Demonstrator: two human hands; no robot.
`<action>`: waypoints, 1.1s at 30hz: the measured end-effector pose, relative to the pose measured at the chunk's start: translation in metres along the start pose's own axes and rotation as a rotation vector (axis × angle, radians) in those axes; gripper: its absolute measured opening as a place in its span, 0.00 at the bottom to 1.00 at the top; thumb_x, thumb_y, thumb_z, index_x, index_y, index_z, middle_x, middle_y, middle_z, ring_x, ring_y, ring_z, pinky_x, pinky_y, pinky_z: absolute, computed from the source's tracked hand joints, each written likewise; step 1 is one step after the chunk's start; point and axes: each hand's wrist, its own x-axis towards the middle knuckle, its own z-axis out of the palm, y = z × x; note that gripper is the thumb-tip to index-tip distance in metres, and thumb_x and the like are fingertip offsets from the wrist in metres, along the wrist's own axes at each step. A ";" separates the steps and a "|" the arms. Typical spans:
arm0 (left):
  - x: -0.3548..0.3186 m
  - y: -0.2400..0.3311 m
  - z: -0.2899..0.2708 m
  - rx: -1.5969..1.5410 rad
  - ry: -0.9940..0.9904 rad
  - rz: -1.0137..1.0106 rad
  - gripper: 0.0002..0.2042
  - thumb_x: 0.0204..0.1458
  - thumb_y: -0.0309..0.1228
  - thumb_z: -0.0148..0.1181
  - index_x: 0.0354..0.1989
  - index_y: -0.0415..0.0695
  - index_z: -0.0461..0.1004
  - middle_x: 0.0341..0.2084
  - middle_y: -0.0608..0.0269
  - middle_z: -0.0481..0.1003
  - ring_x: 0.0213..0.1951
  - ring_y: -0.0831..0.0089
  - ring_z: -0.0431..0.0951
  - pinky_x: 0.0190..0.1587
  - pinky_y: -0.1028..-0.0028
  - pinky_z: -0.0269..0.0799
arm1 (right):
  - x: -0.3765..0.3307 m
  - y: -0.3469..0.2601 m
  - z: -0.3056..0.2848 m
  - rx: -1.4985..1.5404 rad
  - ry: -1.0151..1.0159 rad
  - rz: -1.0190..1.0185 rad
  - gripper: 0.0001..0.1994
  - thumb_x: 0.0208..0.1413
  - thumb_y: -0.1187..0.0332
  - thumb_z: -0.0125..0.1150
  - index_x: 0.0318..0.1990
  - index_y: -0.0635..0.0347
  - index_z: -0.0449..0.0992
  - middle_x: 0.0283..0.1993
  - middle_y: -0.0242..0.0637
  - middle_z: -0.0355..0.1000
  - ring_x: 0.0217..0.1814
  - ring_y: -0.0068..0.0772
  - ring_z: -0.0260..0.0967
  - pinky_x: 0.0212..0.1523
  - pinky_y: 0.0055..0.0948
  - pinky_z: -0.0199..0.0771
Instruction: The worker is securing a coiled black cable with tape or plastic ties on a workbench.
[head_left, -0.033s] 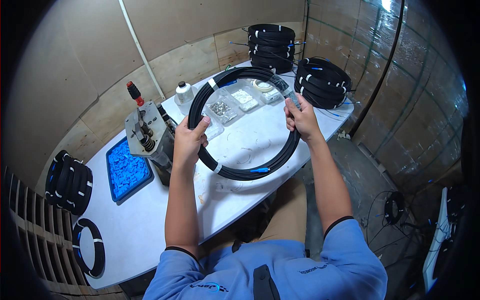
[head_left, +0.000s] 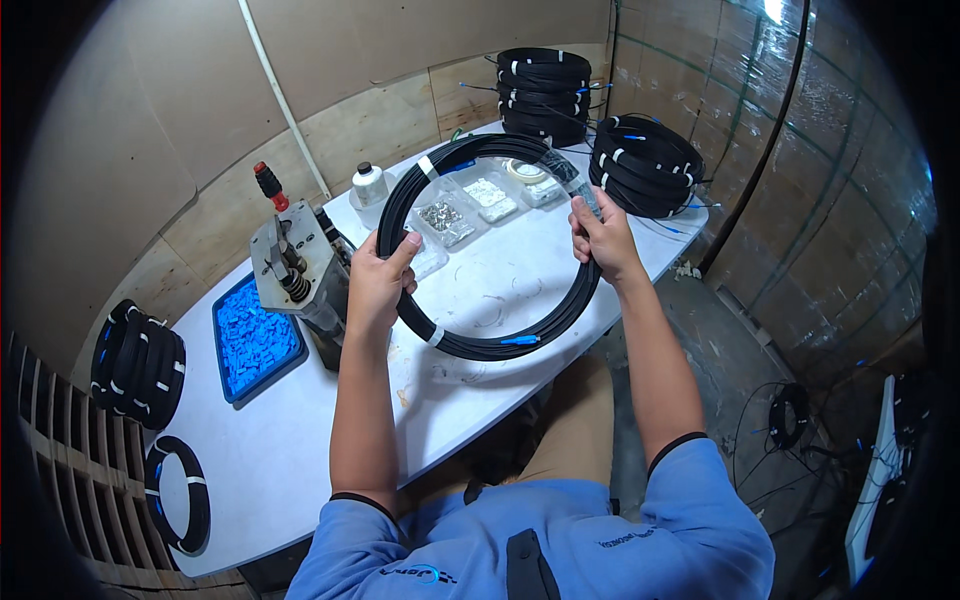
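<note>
The person holds a black cable coil (head_left: 392,212) up over the white table (head_left: 260,470), tilted so its ring faces the eyes. The left hand (head_left: 380,278) is closed around its left side, thumb inward; the right hand (head_left: 606,238) is clamped on the right side, just below a clear wrap (head_left: 577,183). White bands bind the ring, and a blue connector (head_left: 520,341) lies along its lower edge. The step in hand looks like handling or checking a bound coil — any next move calls for even support from both sides.
</note>
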 end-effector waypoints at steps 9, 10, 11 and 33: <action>0.000 -0.004 -0.001 -0.037 0.000 -0.029 0.11 0.53 0.33 0.67 0.33 0.42 0.70 0.18 0.73 0.66 0.15 0.84 0.63 0.18 0.79 0.61 | -0.004 -0.003 0.003 -0.031 -0.017 -0.012 0.14 0.64 0.58 0.56 0.44 0.58 0.64 0.24 0.27 0.60 0.13 0.13 0.53 0.12 0.17 0.56; 0.001 -0.006 -0.002 -0.029 0.012 -0.028 0.12 0.53 0.33 0.67 0.33 0.42 0.70 0.18 0.72 0.67 0.15 0.83 0.63 0.17 0.79 0.61 | -0.005 -0.005 0.004 -0.030 -0.018 -0.012 0.14 0.64 0.58 0.56 0.44 0.58 0.64 0.24 0.27 0.60 0.13 0.13 0.53 0.12 0.17 0.56; 0.001 -0.008 -0.003 -0.022 0.023 -0.026 0.12 0.52 0.34 0.68 0.33 0.42 0.71 0.18 0.72 0.67 0.14 0.83 0.64 0.17 0.79 0.62 | -0.007 -0.007 0.005 -0.042 -0.023 -0.026 0.14 0.64 0.58 0.56 0.45 0.59 0.65 0.24 0.27 0.60 0.13 0.13 0.53 0.12 0.17 0.56; 0.014 0.013 0.027 0.219 -0.198 0.120 0.05 0.50 0.24 0.64 0.32 0.37 0.75 0.15 0.70 0.70 0.13 0.84 0.64 0.15 0.80 0.56 | 0.034 -0.116 0.035 -0.675 -0.599 -0.047 0.23 0.55 0.60 0.68 0.55 0.58 0.72 0.24 0.27 0.68 0.18 0.16 0.63 0.18 0.19 0.64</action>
